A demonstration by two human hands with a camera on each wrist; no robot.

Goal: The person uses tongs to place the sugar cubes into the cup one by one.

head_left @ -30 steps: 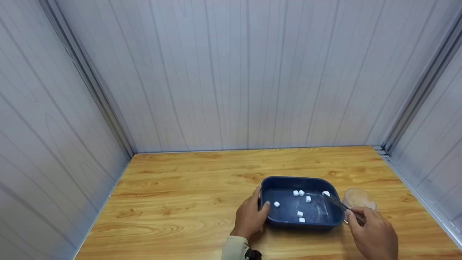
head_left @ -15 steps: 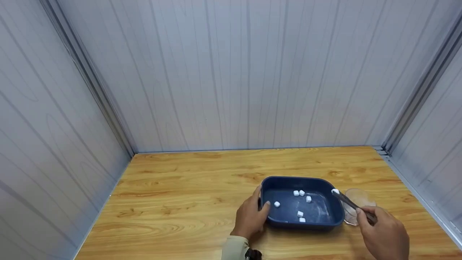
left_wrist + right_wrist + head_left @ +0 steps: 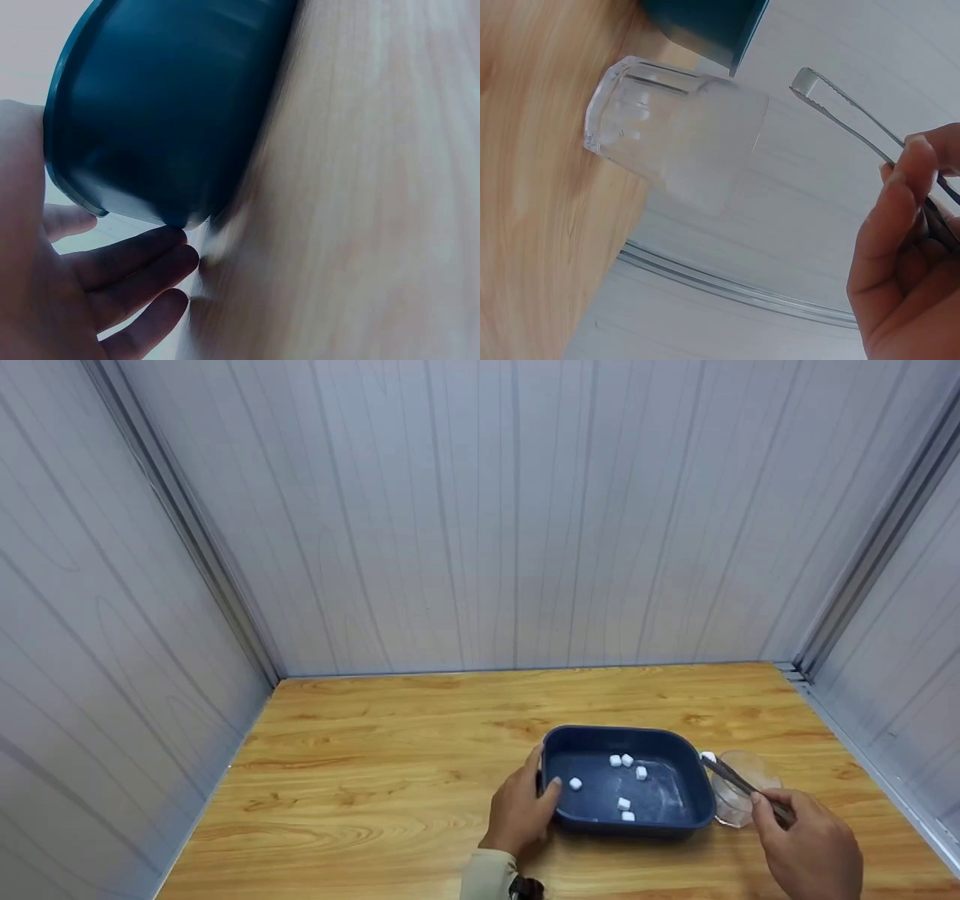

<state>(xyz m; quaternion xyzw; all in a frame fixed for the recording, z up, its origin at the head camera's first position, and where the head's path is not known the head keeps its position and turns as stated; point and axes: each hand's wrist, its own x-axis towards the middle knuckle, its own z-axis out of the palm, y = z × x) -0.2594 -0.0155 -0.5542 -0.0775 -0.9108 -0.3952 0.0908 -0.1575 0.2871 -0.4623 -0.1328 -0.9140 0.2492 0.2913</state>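
Held cube may be dropped, lower rt, if tweezers are eased.
Tweezers pinched by R hand, fingers closed; tray gripped by L hand, fingers half-curled.

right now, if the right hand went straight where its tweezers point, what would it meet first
Likely the blue tray's rim; depth is unclear, and the tweezers may pass above it.

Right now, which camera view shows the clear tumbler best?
The right wrist view: the clear tumbler appears side-on and unblocked, from base to rim. The head view shows it from above, crossed by the metal tweezers. The left wrist view does not show it.
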